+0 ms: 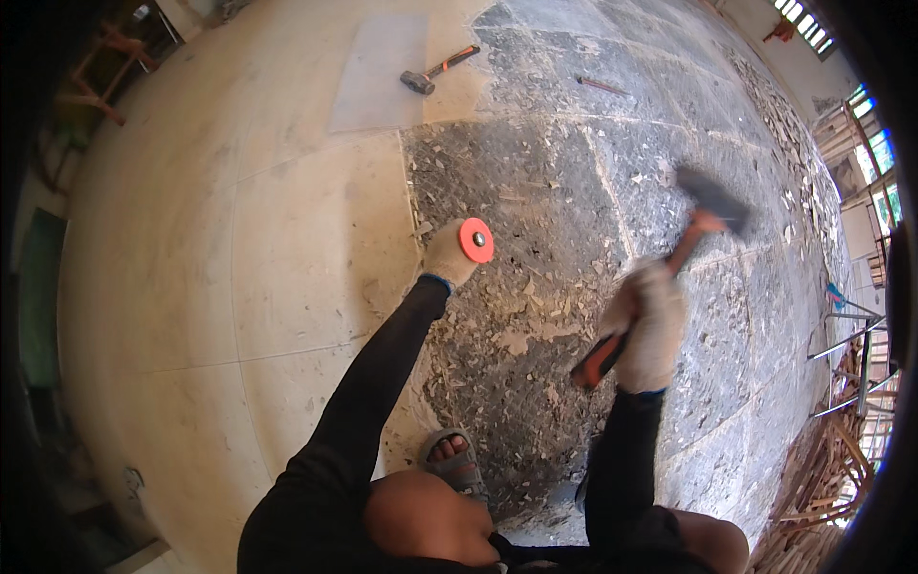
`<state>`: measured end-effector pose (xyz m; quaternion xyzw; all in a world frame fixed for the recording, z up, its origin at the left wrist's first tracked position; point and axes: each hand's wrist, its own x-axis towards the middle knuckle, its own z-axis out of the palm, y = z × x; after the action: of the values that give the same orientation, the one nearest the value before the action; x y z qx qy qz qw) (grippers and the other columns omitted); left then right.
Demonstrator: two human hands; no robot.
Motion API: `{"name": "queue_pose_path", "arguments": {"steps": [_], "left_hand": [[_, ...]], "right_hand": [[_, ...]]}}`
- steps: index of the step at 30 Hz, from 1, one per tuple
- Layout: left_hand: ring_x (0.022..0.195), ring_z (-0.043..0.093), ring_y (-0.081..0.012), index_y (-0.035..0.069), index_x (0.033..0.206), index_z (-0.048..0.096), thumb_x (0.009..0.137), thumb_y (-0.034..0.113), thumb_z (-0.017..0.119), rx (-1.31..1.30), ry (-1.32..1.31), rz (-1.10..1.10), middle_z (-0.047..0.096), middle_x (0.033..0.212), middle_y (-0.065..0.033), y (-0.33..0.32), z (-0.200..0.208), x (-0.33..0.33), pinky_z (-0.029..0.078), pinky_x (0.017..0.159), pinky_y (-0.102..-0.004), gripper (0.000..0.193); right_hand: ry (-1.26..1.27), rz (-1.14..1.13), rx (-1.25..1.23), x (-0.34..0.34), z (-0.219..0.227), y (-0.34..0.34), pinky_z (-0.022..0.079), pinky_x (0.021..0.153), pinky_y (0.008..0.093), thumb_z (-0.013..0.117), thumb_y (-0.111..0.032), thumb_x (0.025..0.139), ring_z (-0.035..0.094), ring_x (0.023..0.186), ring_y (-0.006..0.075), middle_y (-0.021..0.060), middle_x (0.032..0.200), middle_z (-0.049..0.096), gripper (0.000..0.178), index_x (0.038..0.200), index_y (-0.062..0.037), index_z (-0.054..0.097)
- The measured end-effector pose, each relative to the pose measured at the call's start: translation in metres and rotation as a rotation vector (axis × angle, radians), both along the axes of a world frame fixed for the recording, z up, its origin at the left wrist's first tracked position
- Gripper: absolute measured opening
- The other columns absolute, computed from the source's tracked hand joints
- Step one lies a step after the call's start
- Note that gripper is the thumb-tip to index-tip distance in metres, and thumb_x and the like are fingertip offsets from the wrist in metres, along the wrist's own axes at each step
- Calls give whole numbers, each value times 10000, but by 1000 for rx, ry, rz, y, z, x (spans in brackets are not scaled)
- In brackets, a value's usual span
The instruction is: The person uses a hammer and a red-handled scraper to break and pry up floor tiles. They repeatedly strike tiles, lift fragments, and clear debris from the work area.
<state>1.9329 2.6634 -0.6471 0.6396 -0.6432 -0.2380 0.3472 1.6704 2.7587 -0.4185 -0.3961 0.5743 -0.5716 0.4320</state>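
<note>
- Inside the curled left hand [444, 256]: red-disc tool [477, 240], shaft hidden.
- Right of it, wrapped by the right hand [652, 325]: blurred hammer [706, 218], head beyond the knuckles.
- Between both hands: chipped dark floor [545, 277].
- Farther ahead: second hammer [444, 68].

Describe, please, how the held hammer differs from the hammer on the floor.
The held hammer is blurred in the right hand; the floor hammer lies unheld and unblurred. In view, the held hammer's head points upper right, the floor hammer's lower left. Both have dark heads and partly orange handles.
</note>
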Motion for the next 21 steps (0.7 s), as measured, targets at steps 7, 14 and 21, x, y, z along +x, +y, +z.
{"name": "queue_pose_path", "arguments": {"steps": [7, 14, 21], "left_hand": [[1102, 695, -423, 100, 1123, 729, 890, 260, 795, -14, 25, -18, 740, 1137, -195, 1, -3, 2, 566, 911, -507, 291], [1101, 701, -432, 90, 1139, 724, 903, 262, 788, -27, -32, 6, 747, 1124, -204, 1, -7, 2, 567, 928, -519, 298], [1100, 704, -425, 85, 1168, 704, 899, 245, 798, -6, -37, -6, 749, 1120, -200, -5, -18, 5, 571, 928, -505, 327]], "right_hand": [[-100, -284, -177, 55, 8, -24, 507, 572, 343, 520, -419, 1118, 565, 557, 169, 28, 637, 529, 428, 809, -123, 545], [-308, 329, 615, 40, -73, 23, 476, 495, 303, 720, -296, 984, 476, 458, 114, -42, 671, 508, 258, 862, -136, 558], [-262, -193, -400, -22, 48, -32, 385, 463, 294, 589, -376, 1108, 385, 476, 83, -63, 597, 361, 350, 847, -152, 522]]}}
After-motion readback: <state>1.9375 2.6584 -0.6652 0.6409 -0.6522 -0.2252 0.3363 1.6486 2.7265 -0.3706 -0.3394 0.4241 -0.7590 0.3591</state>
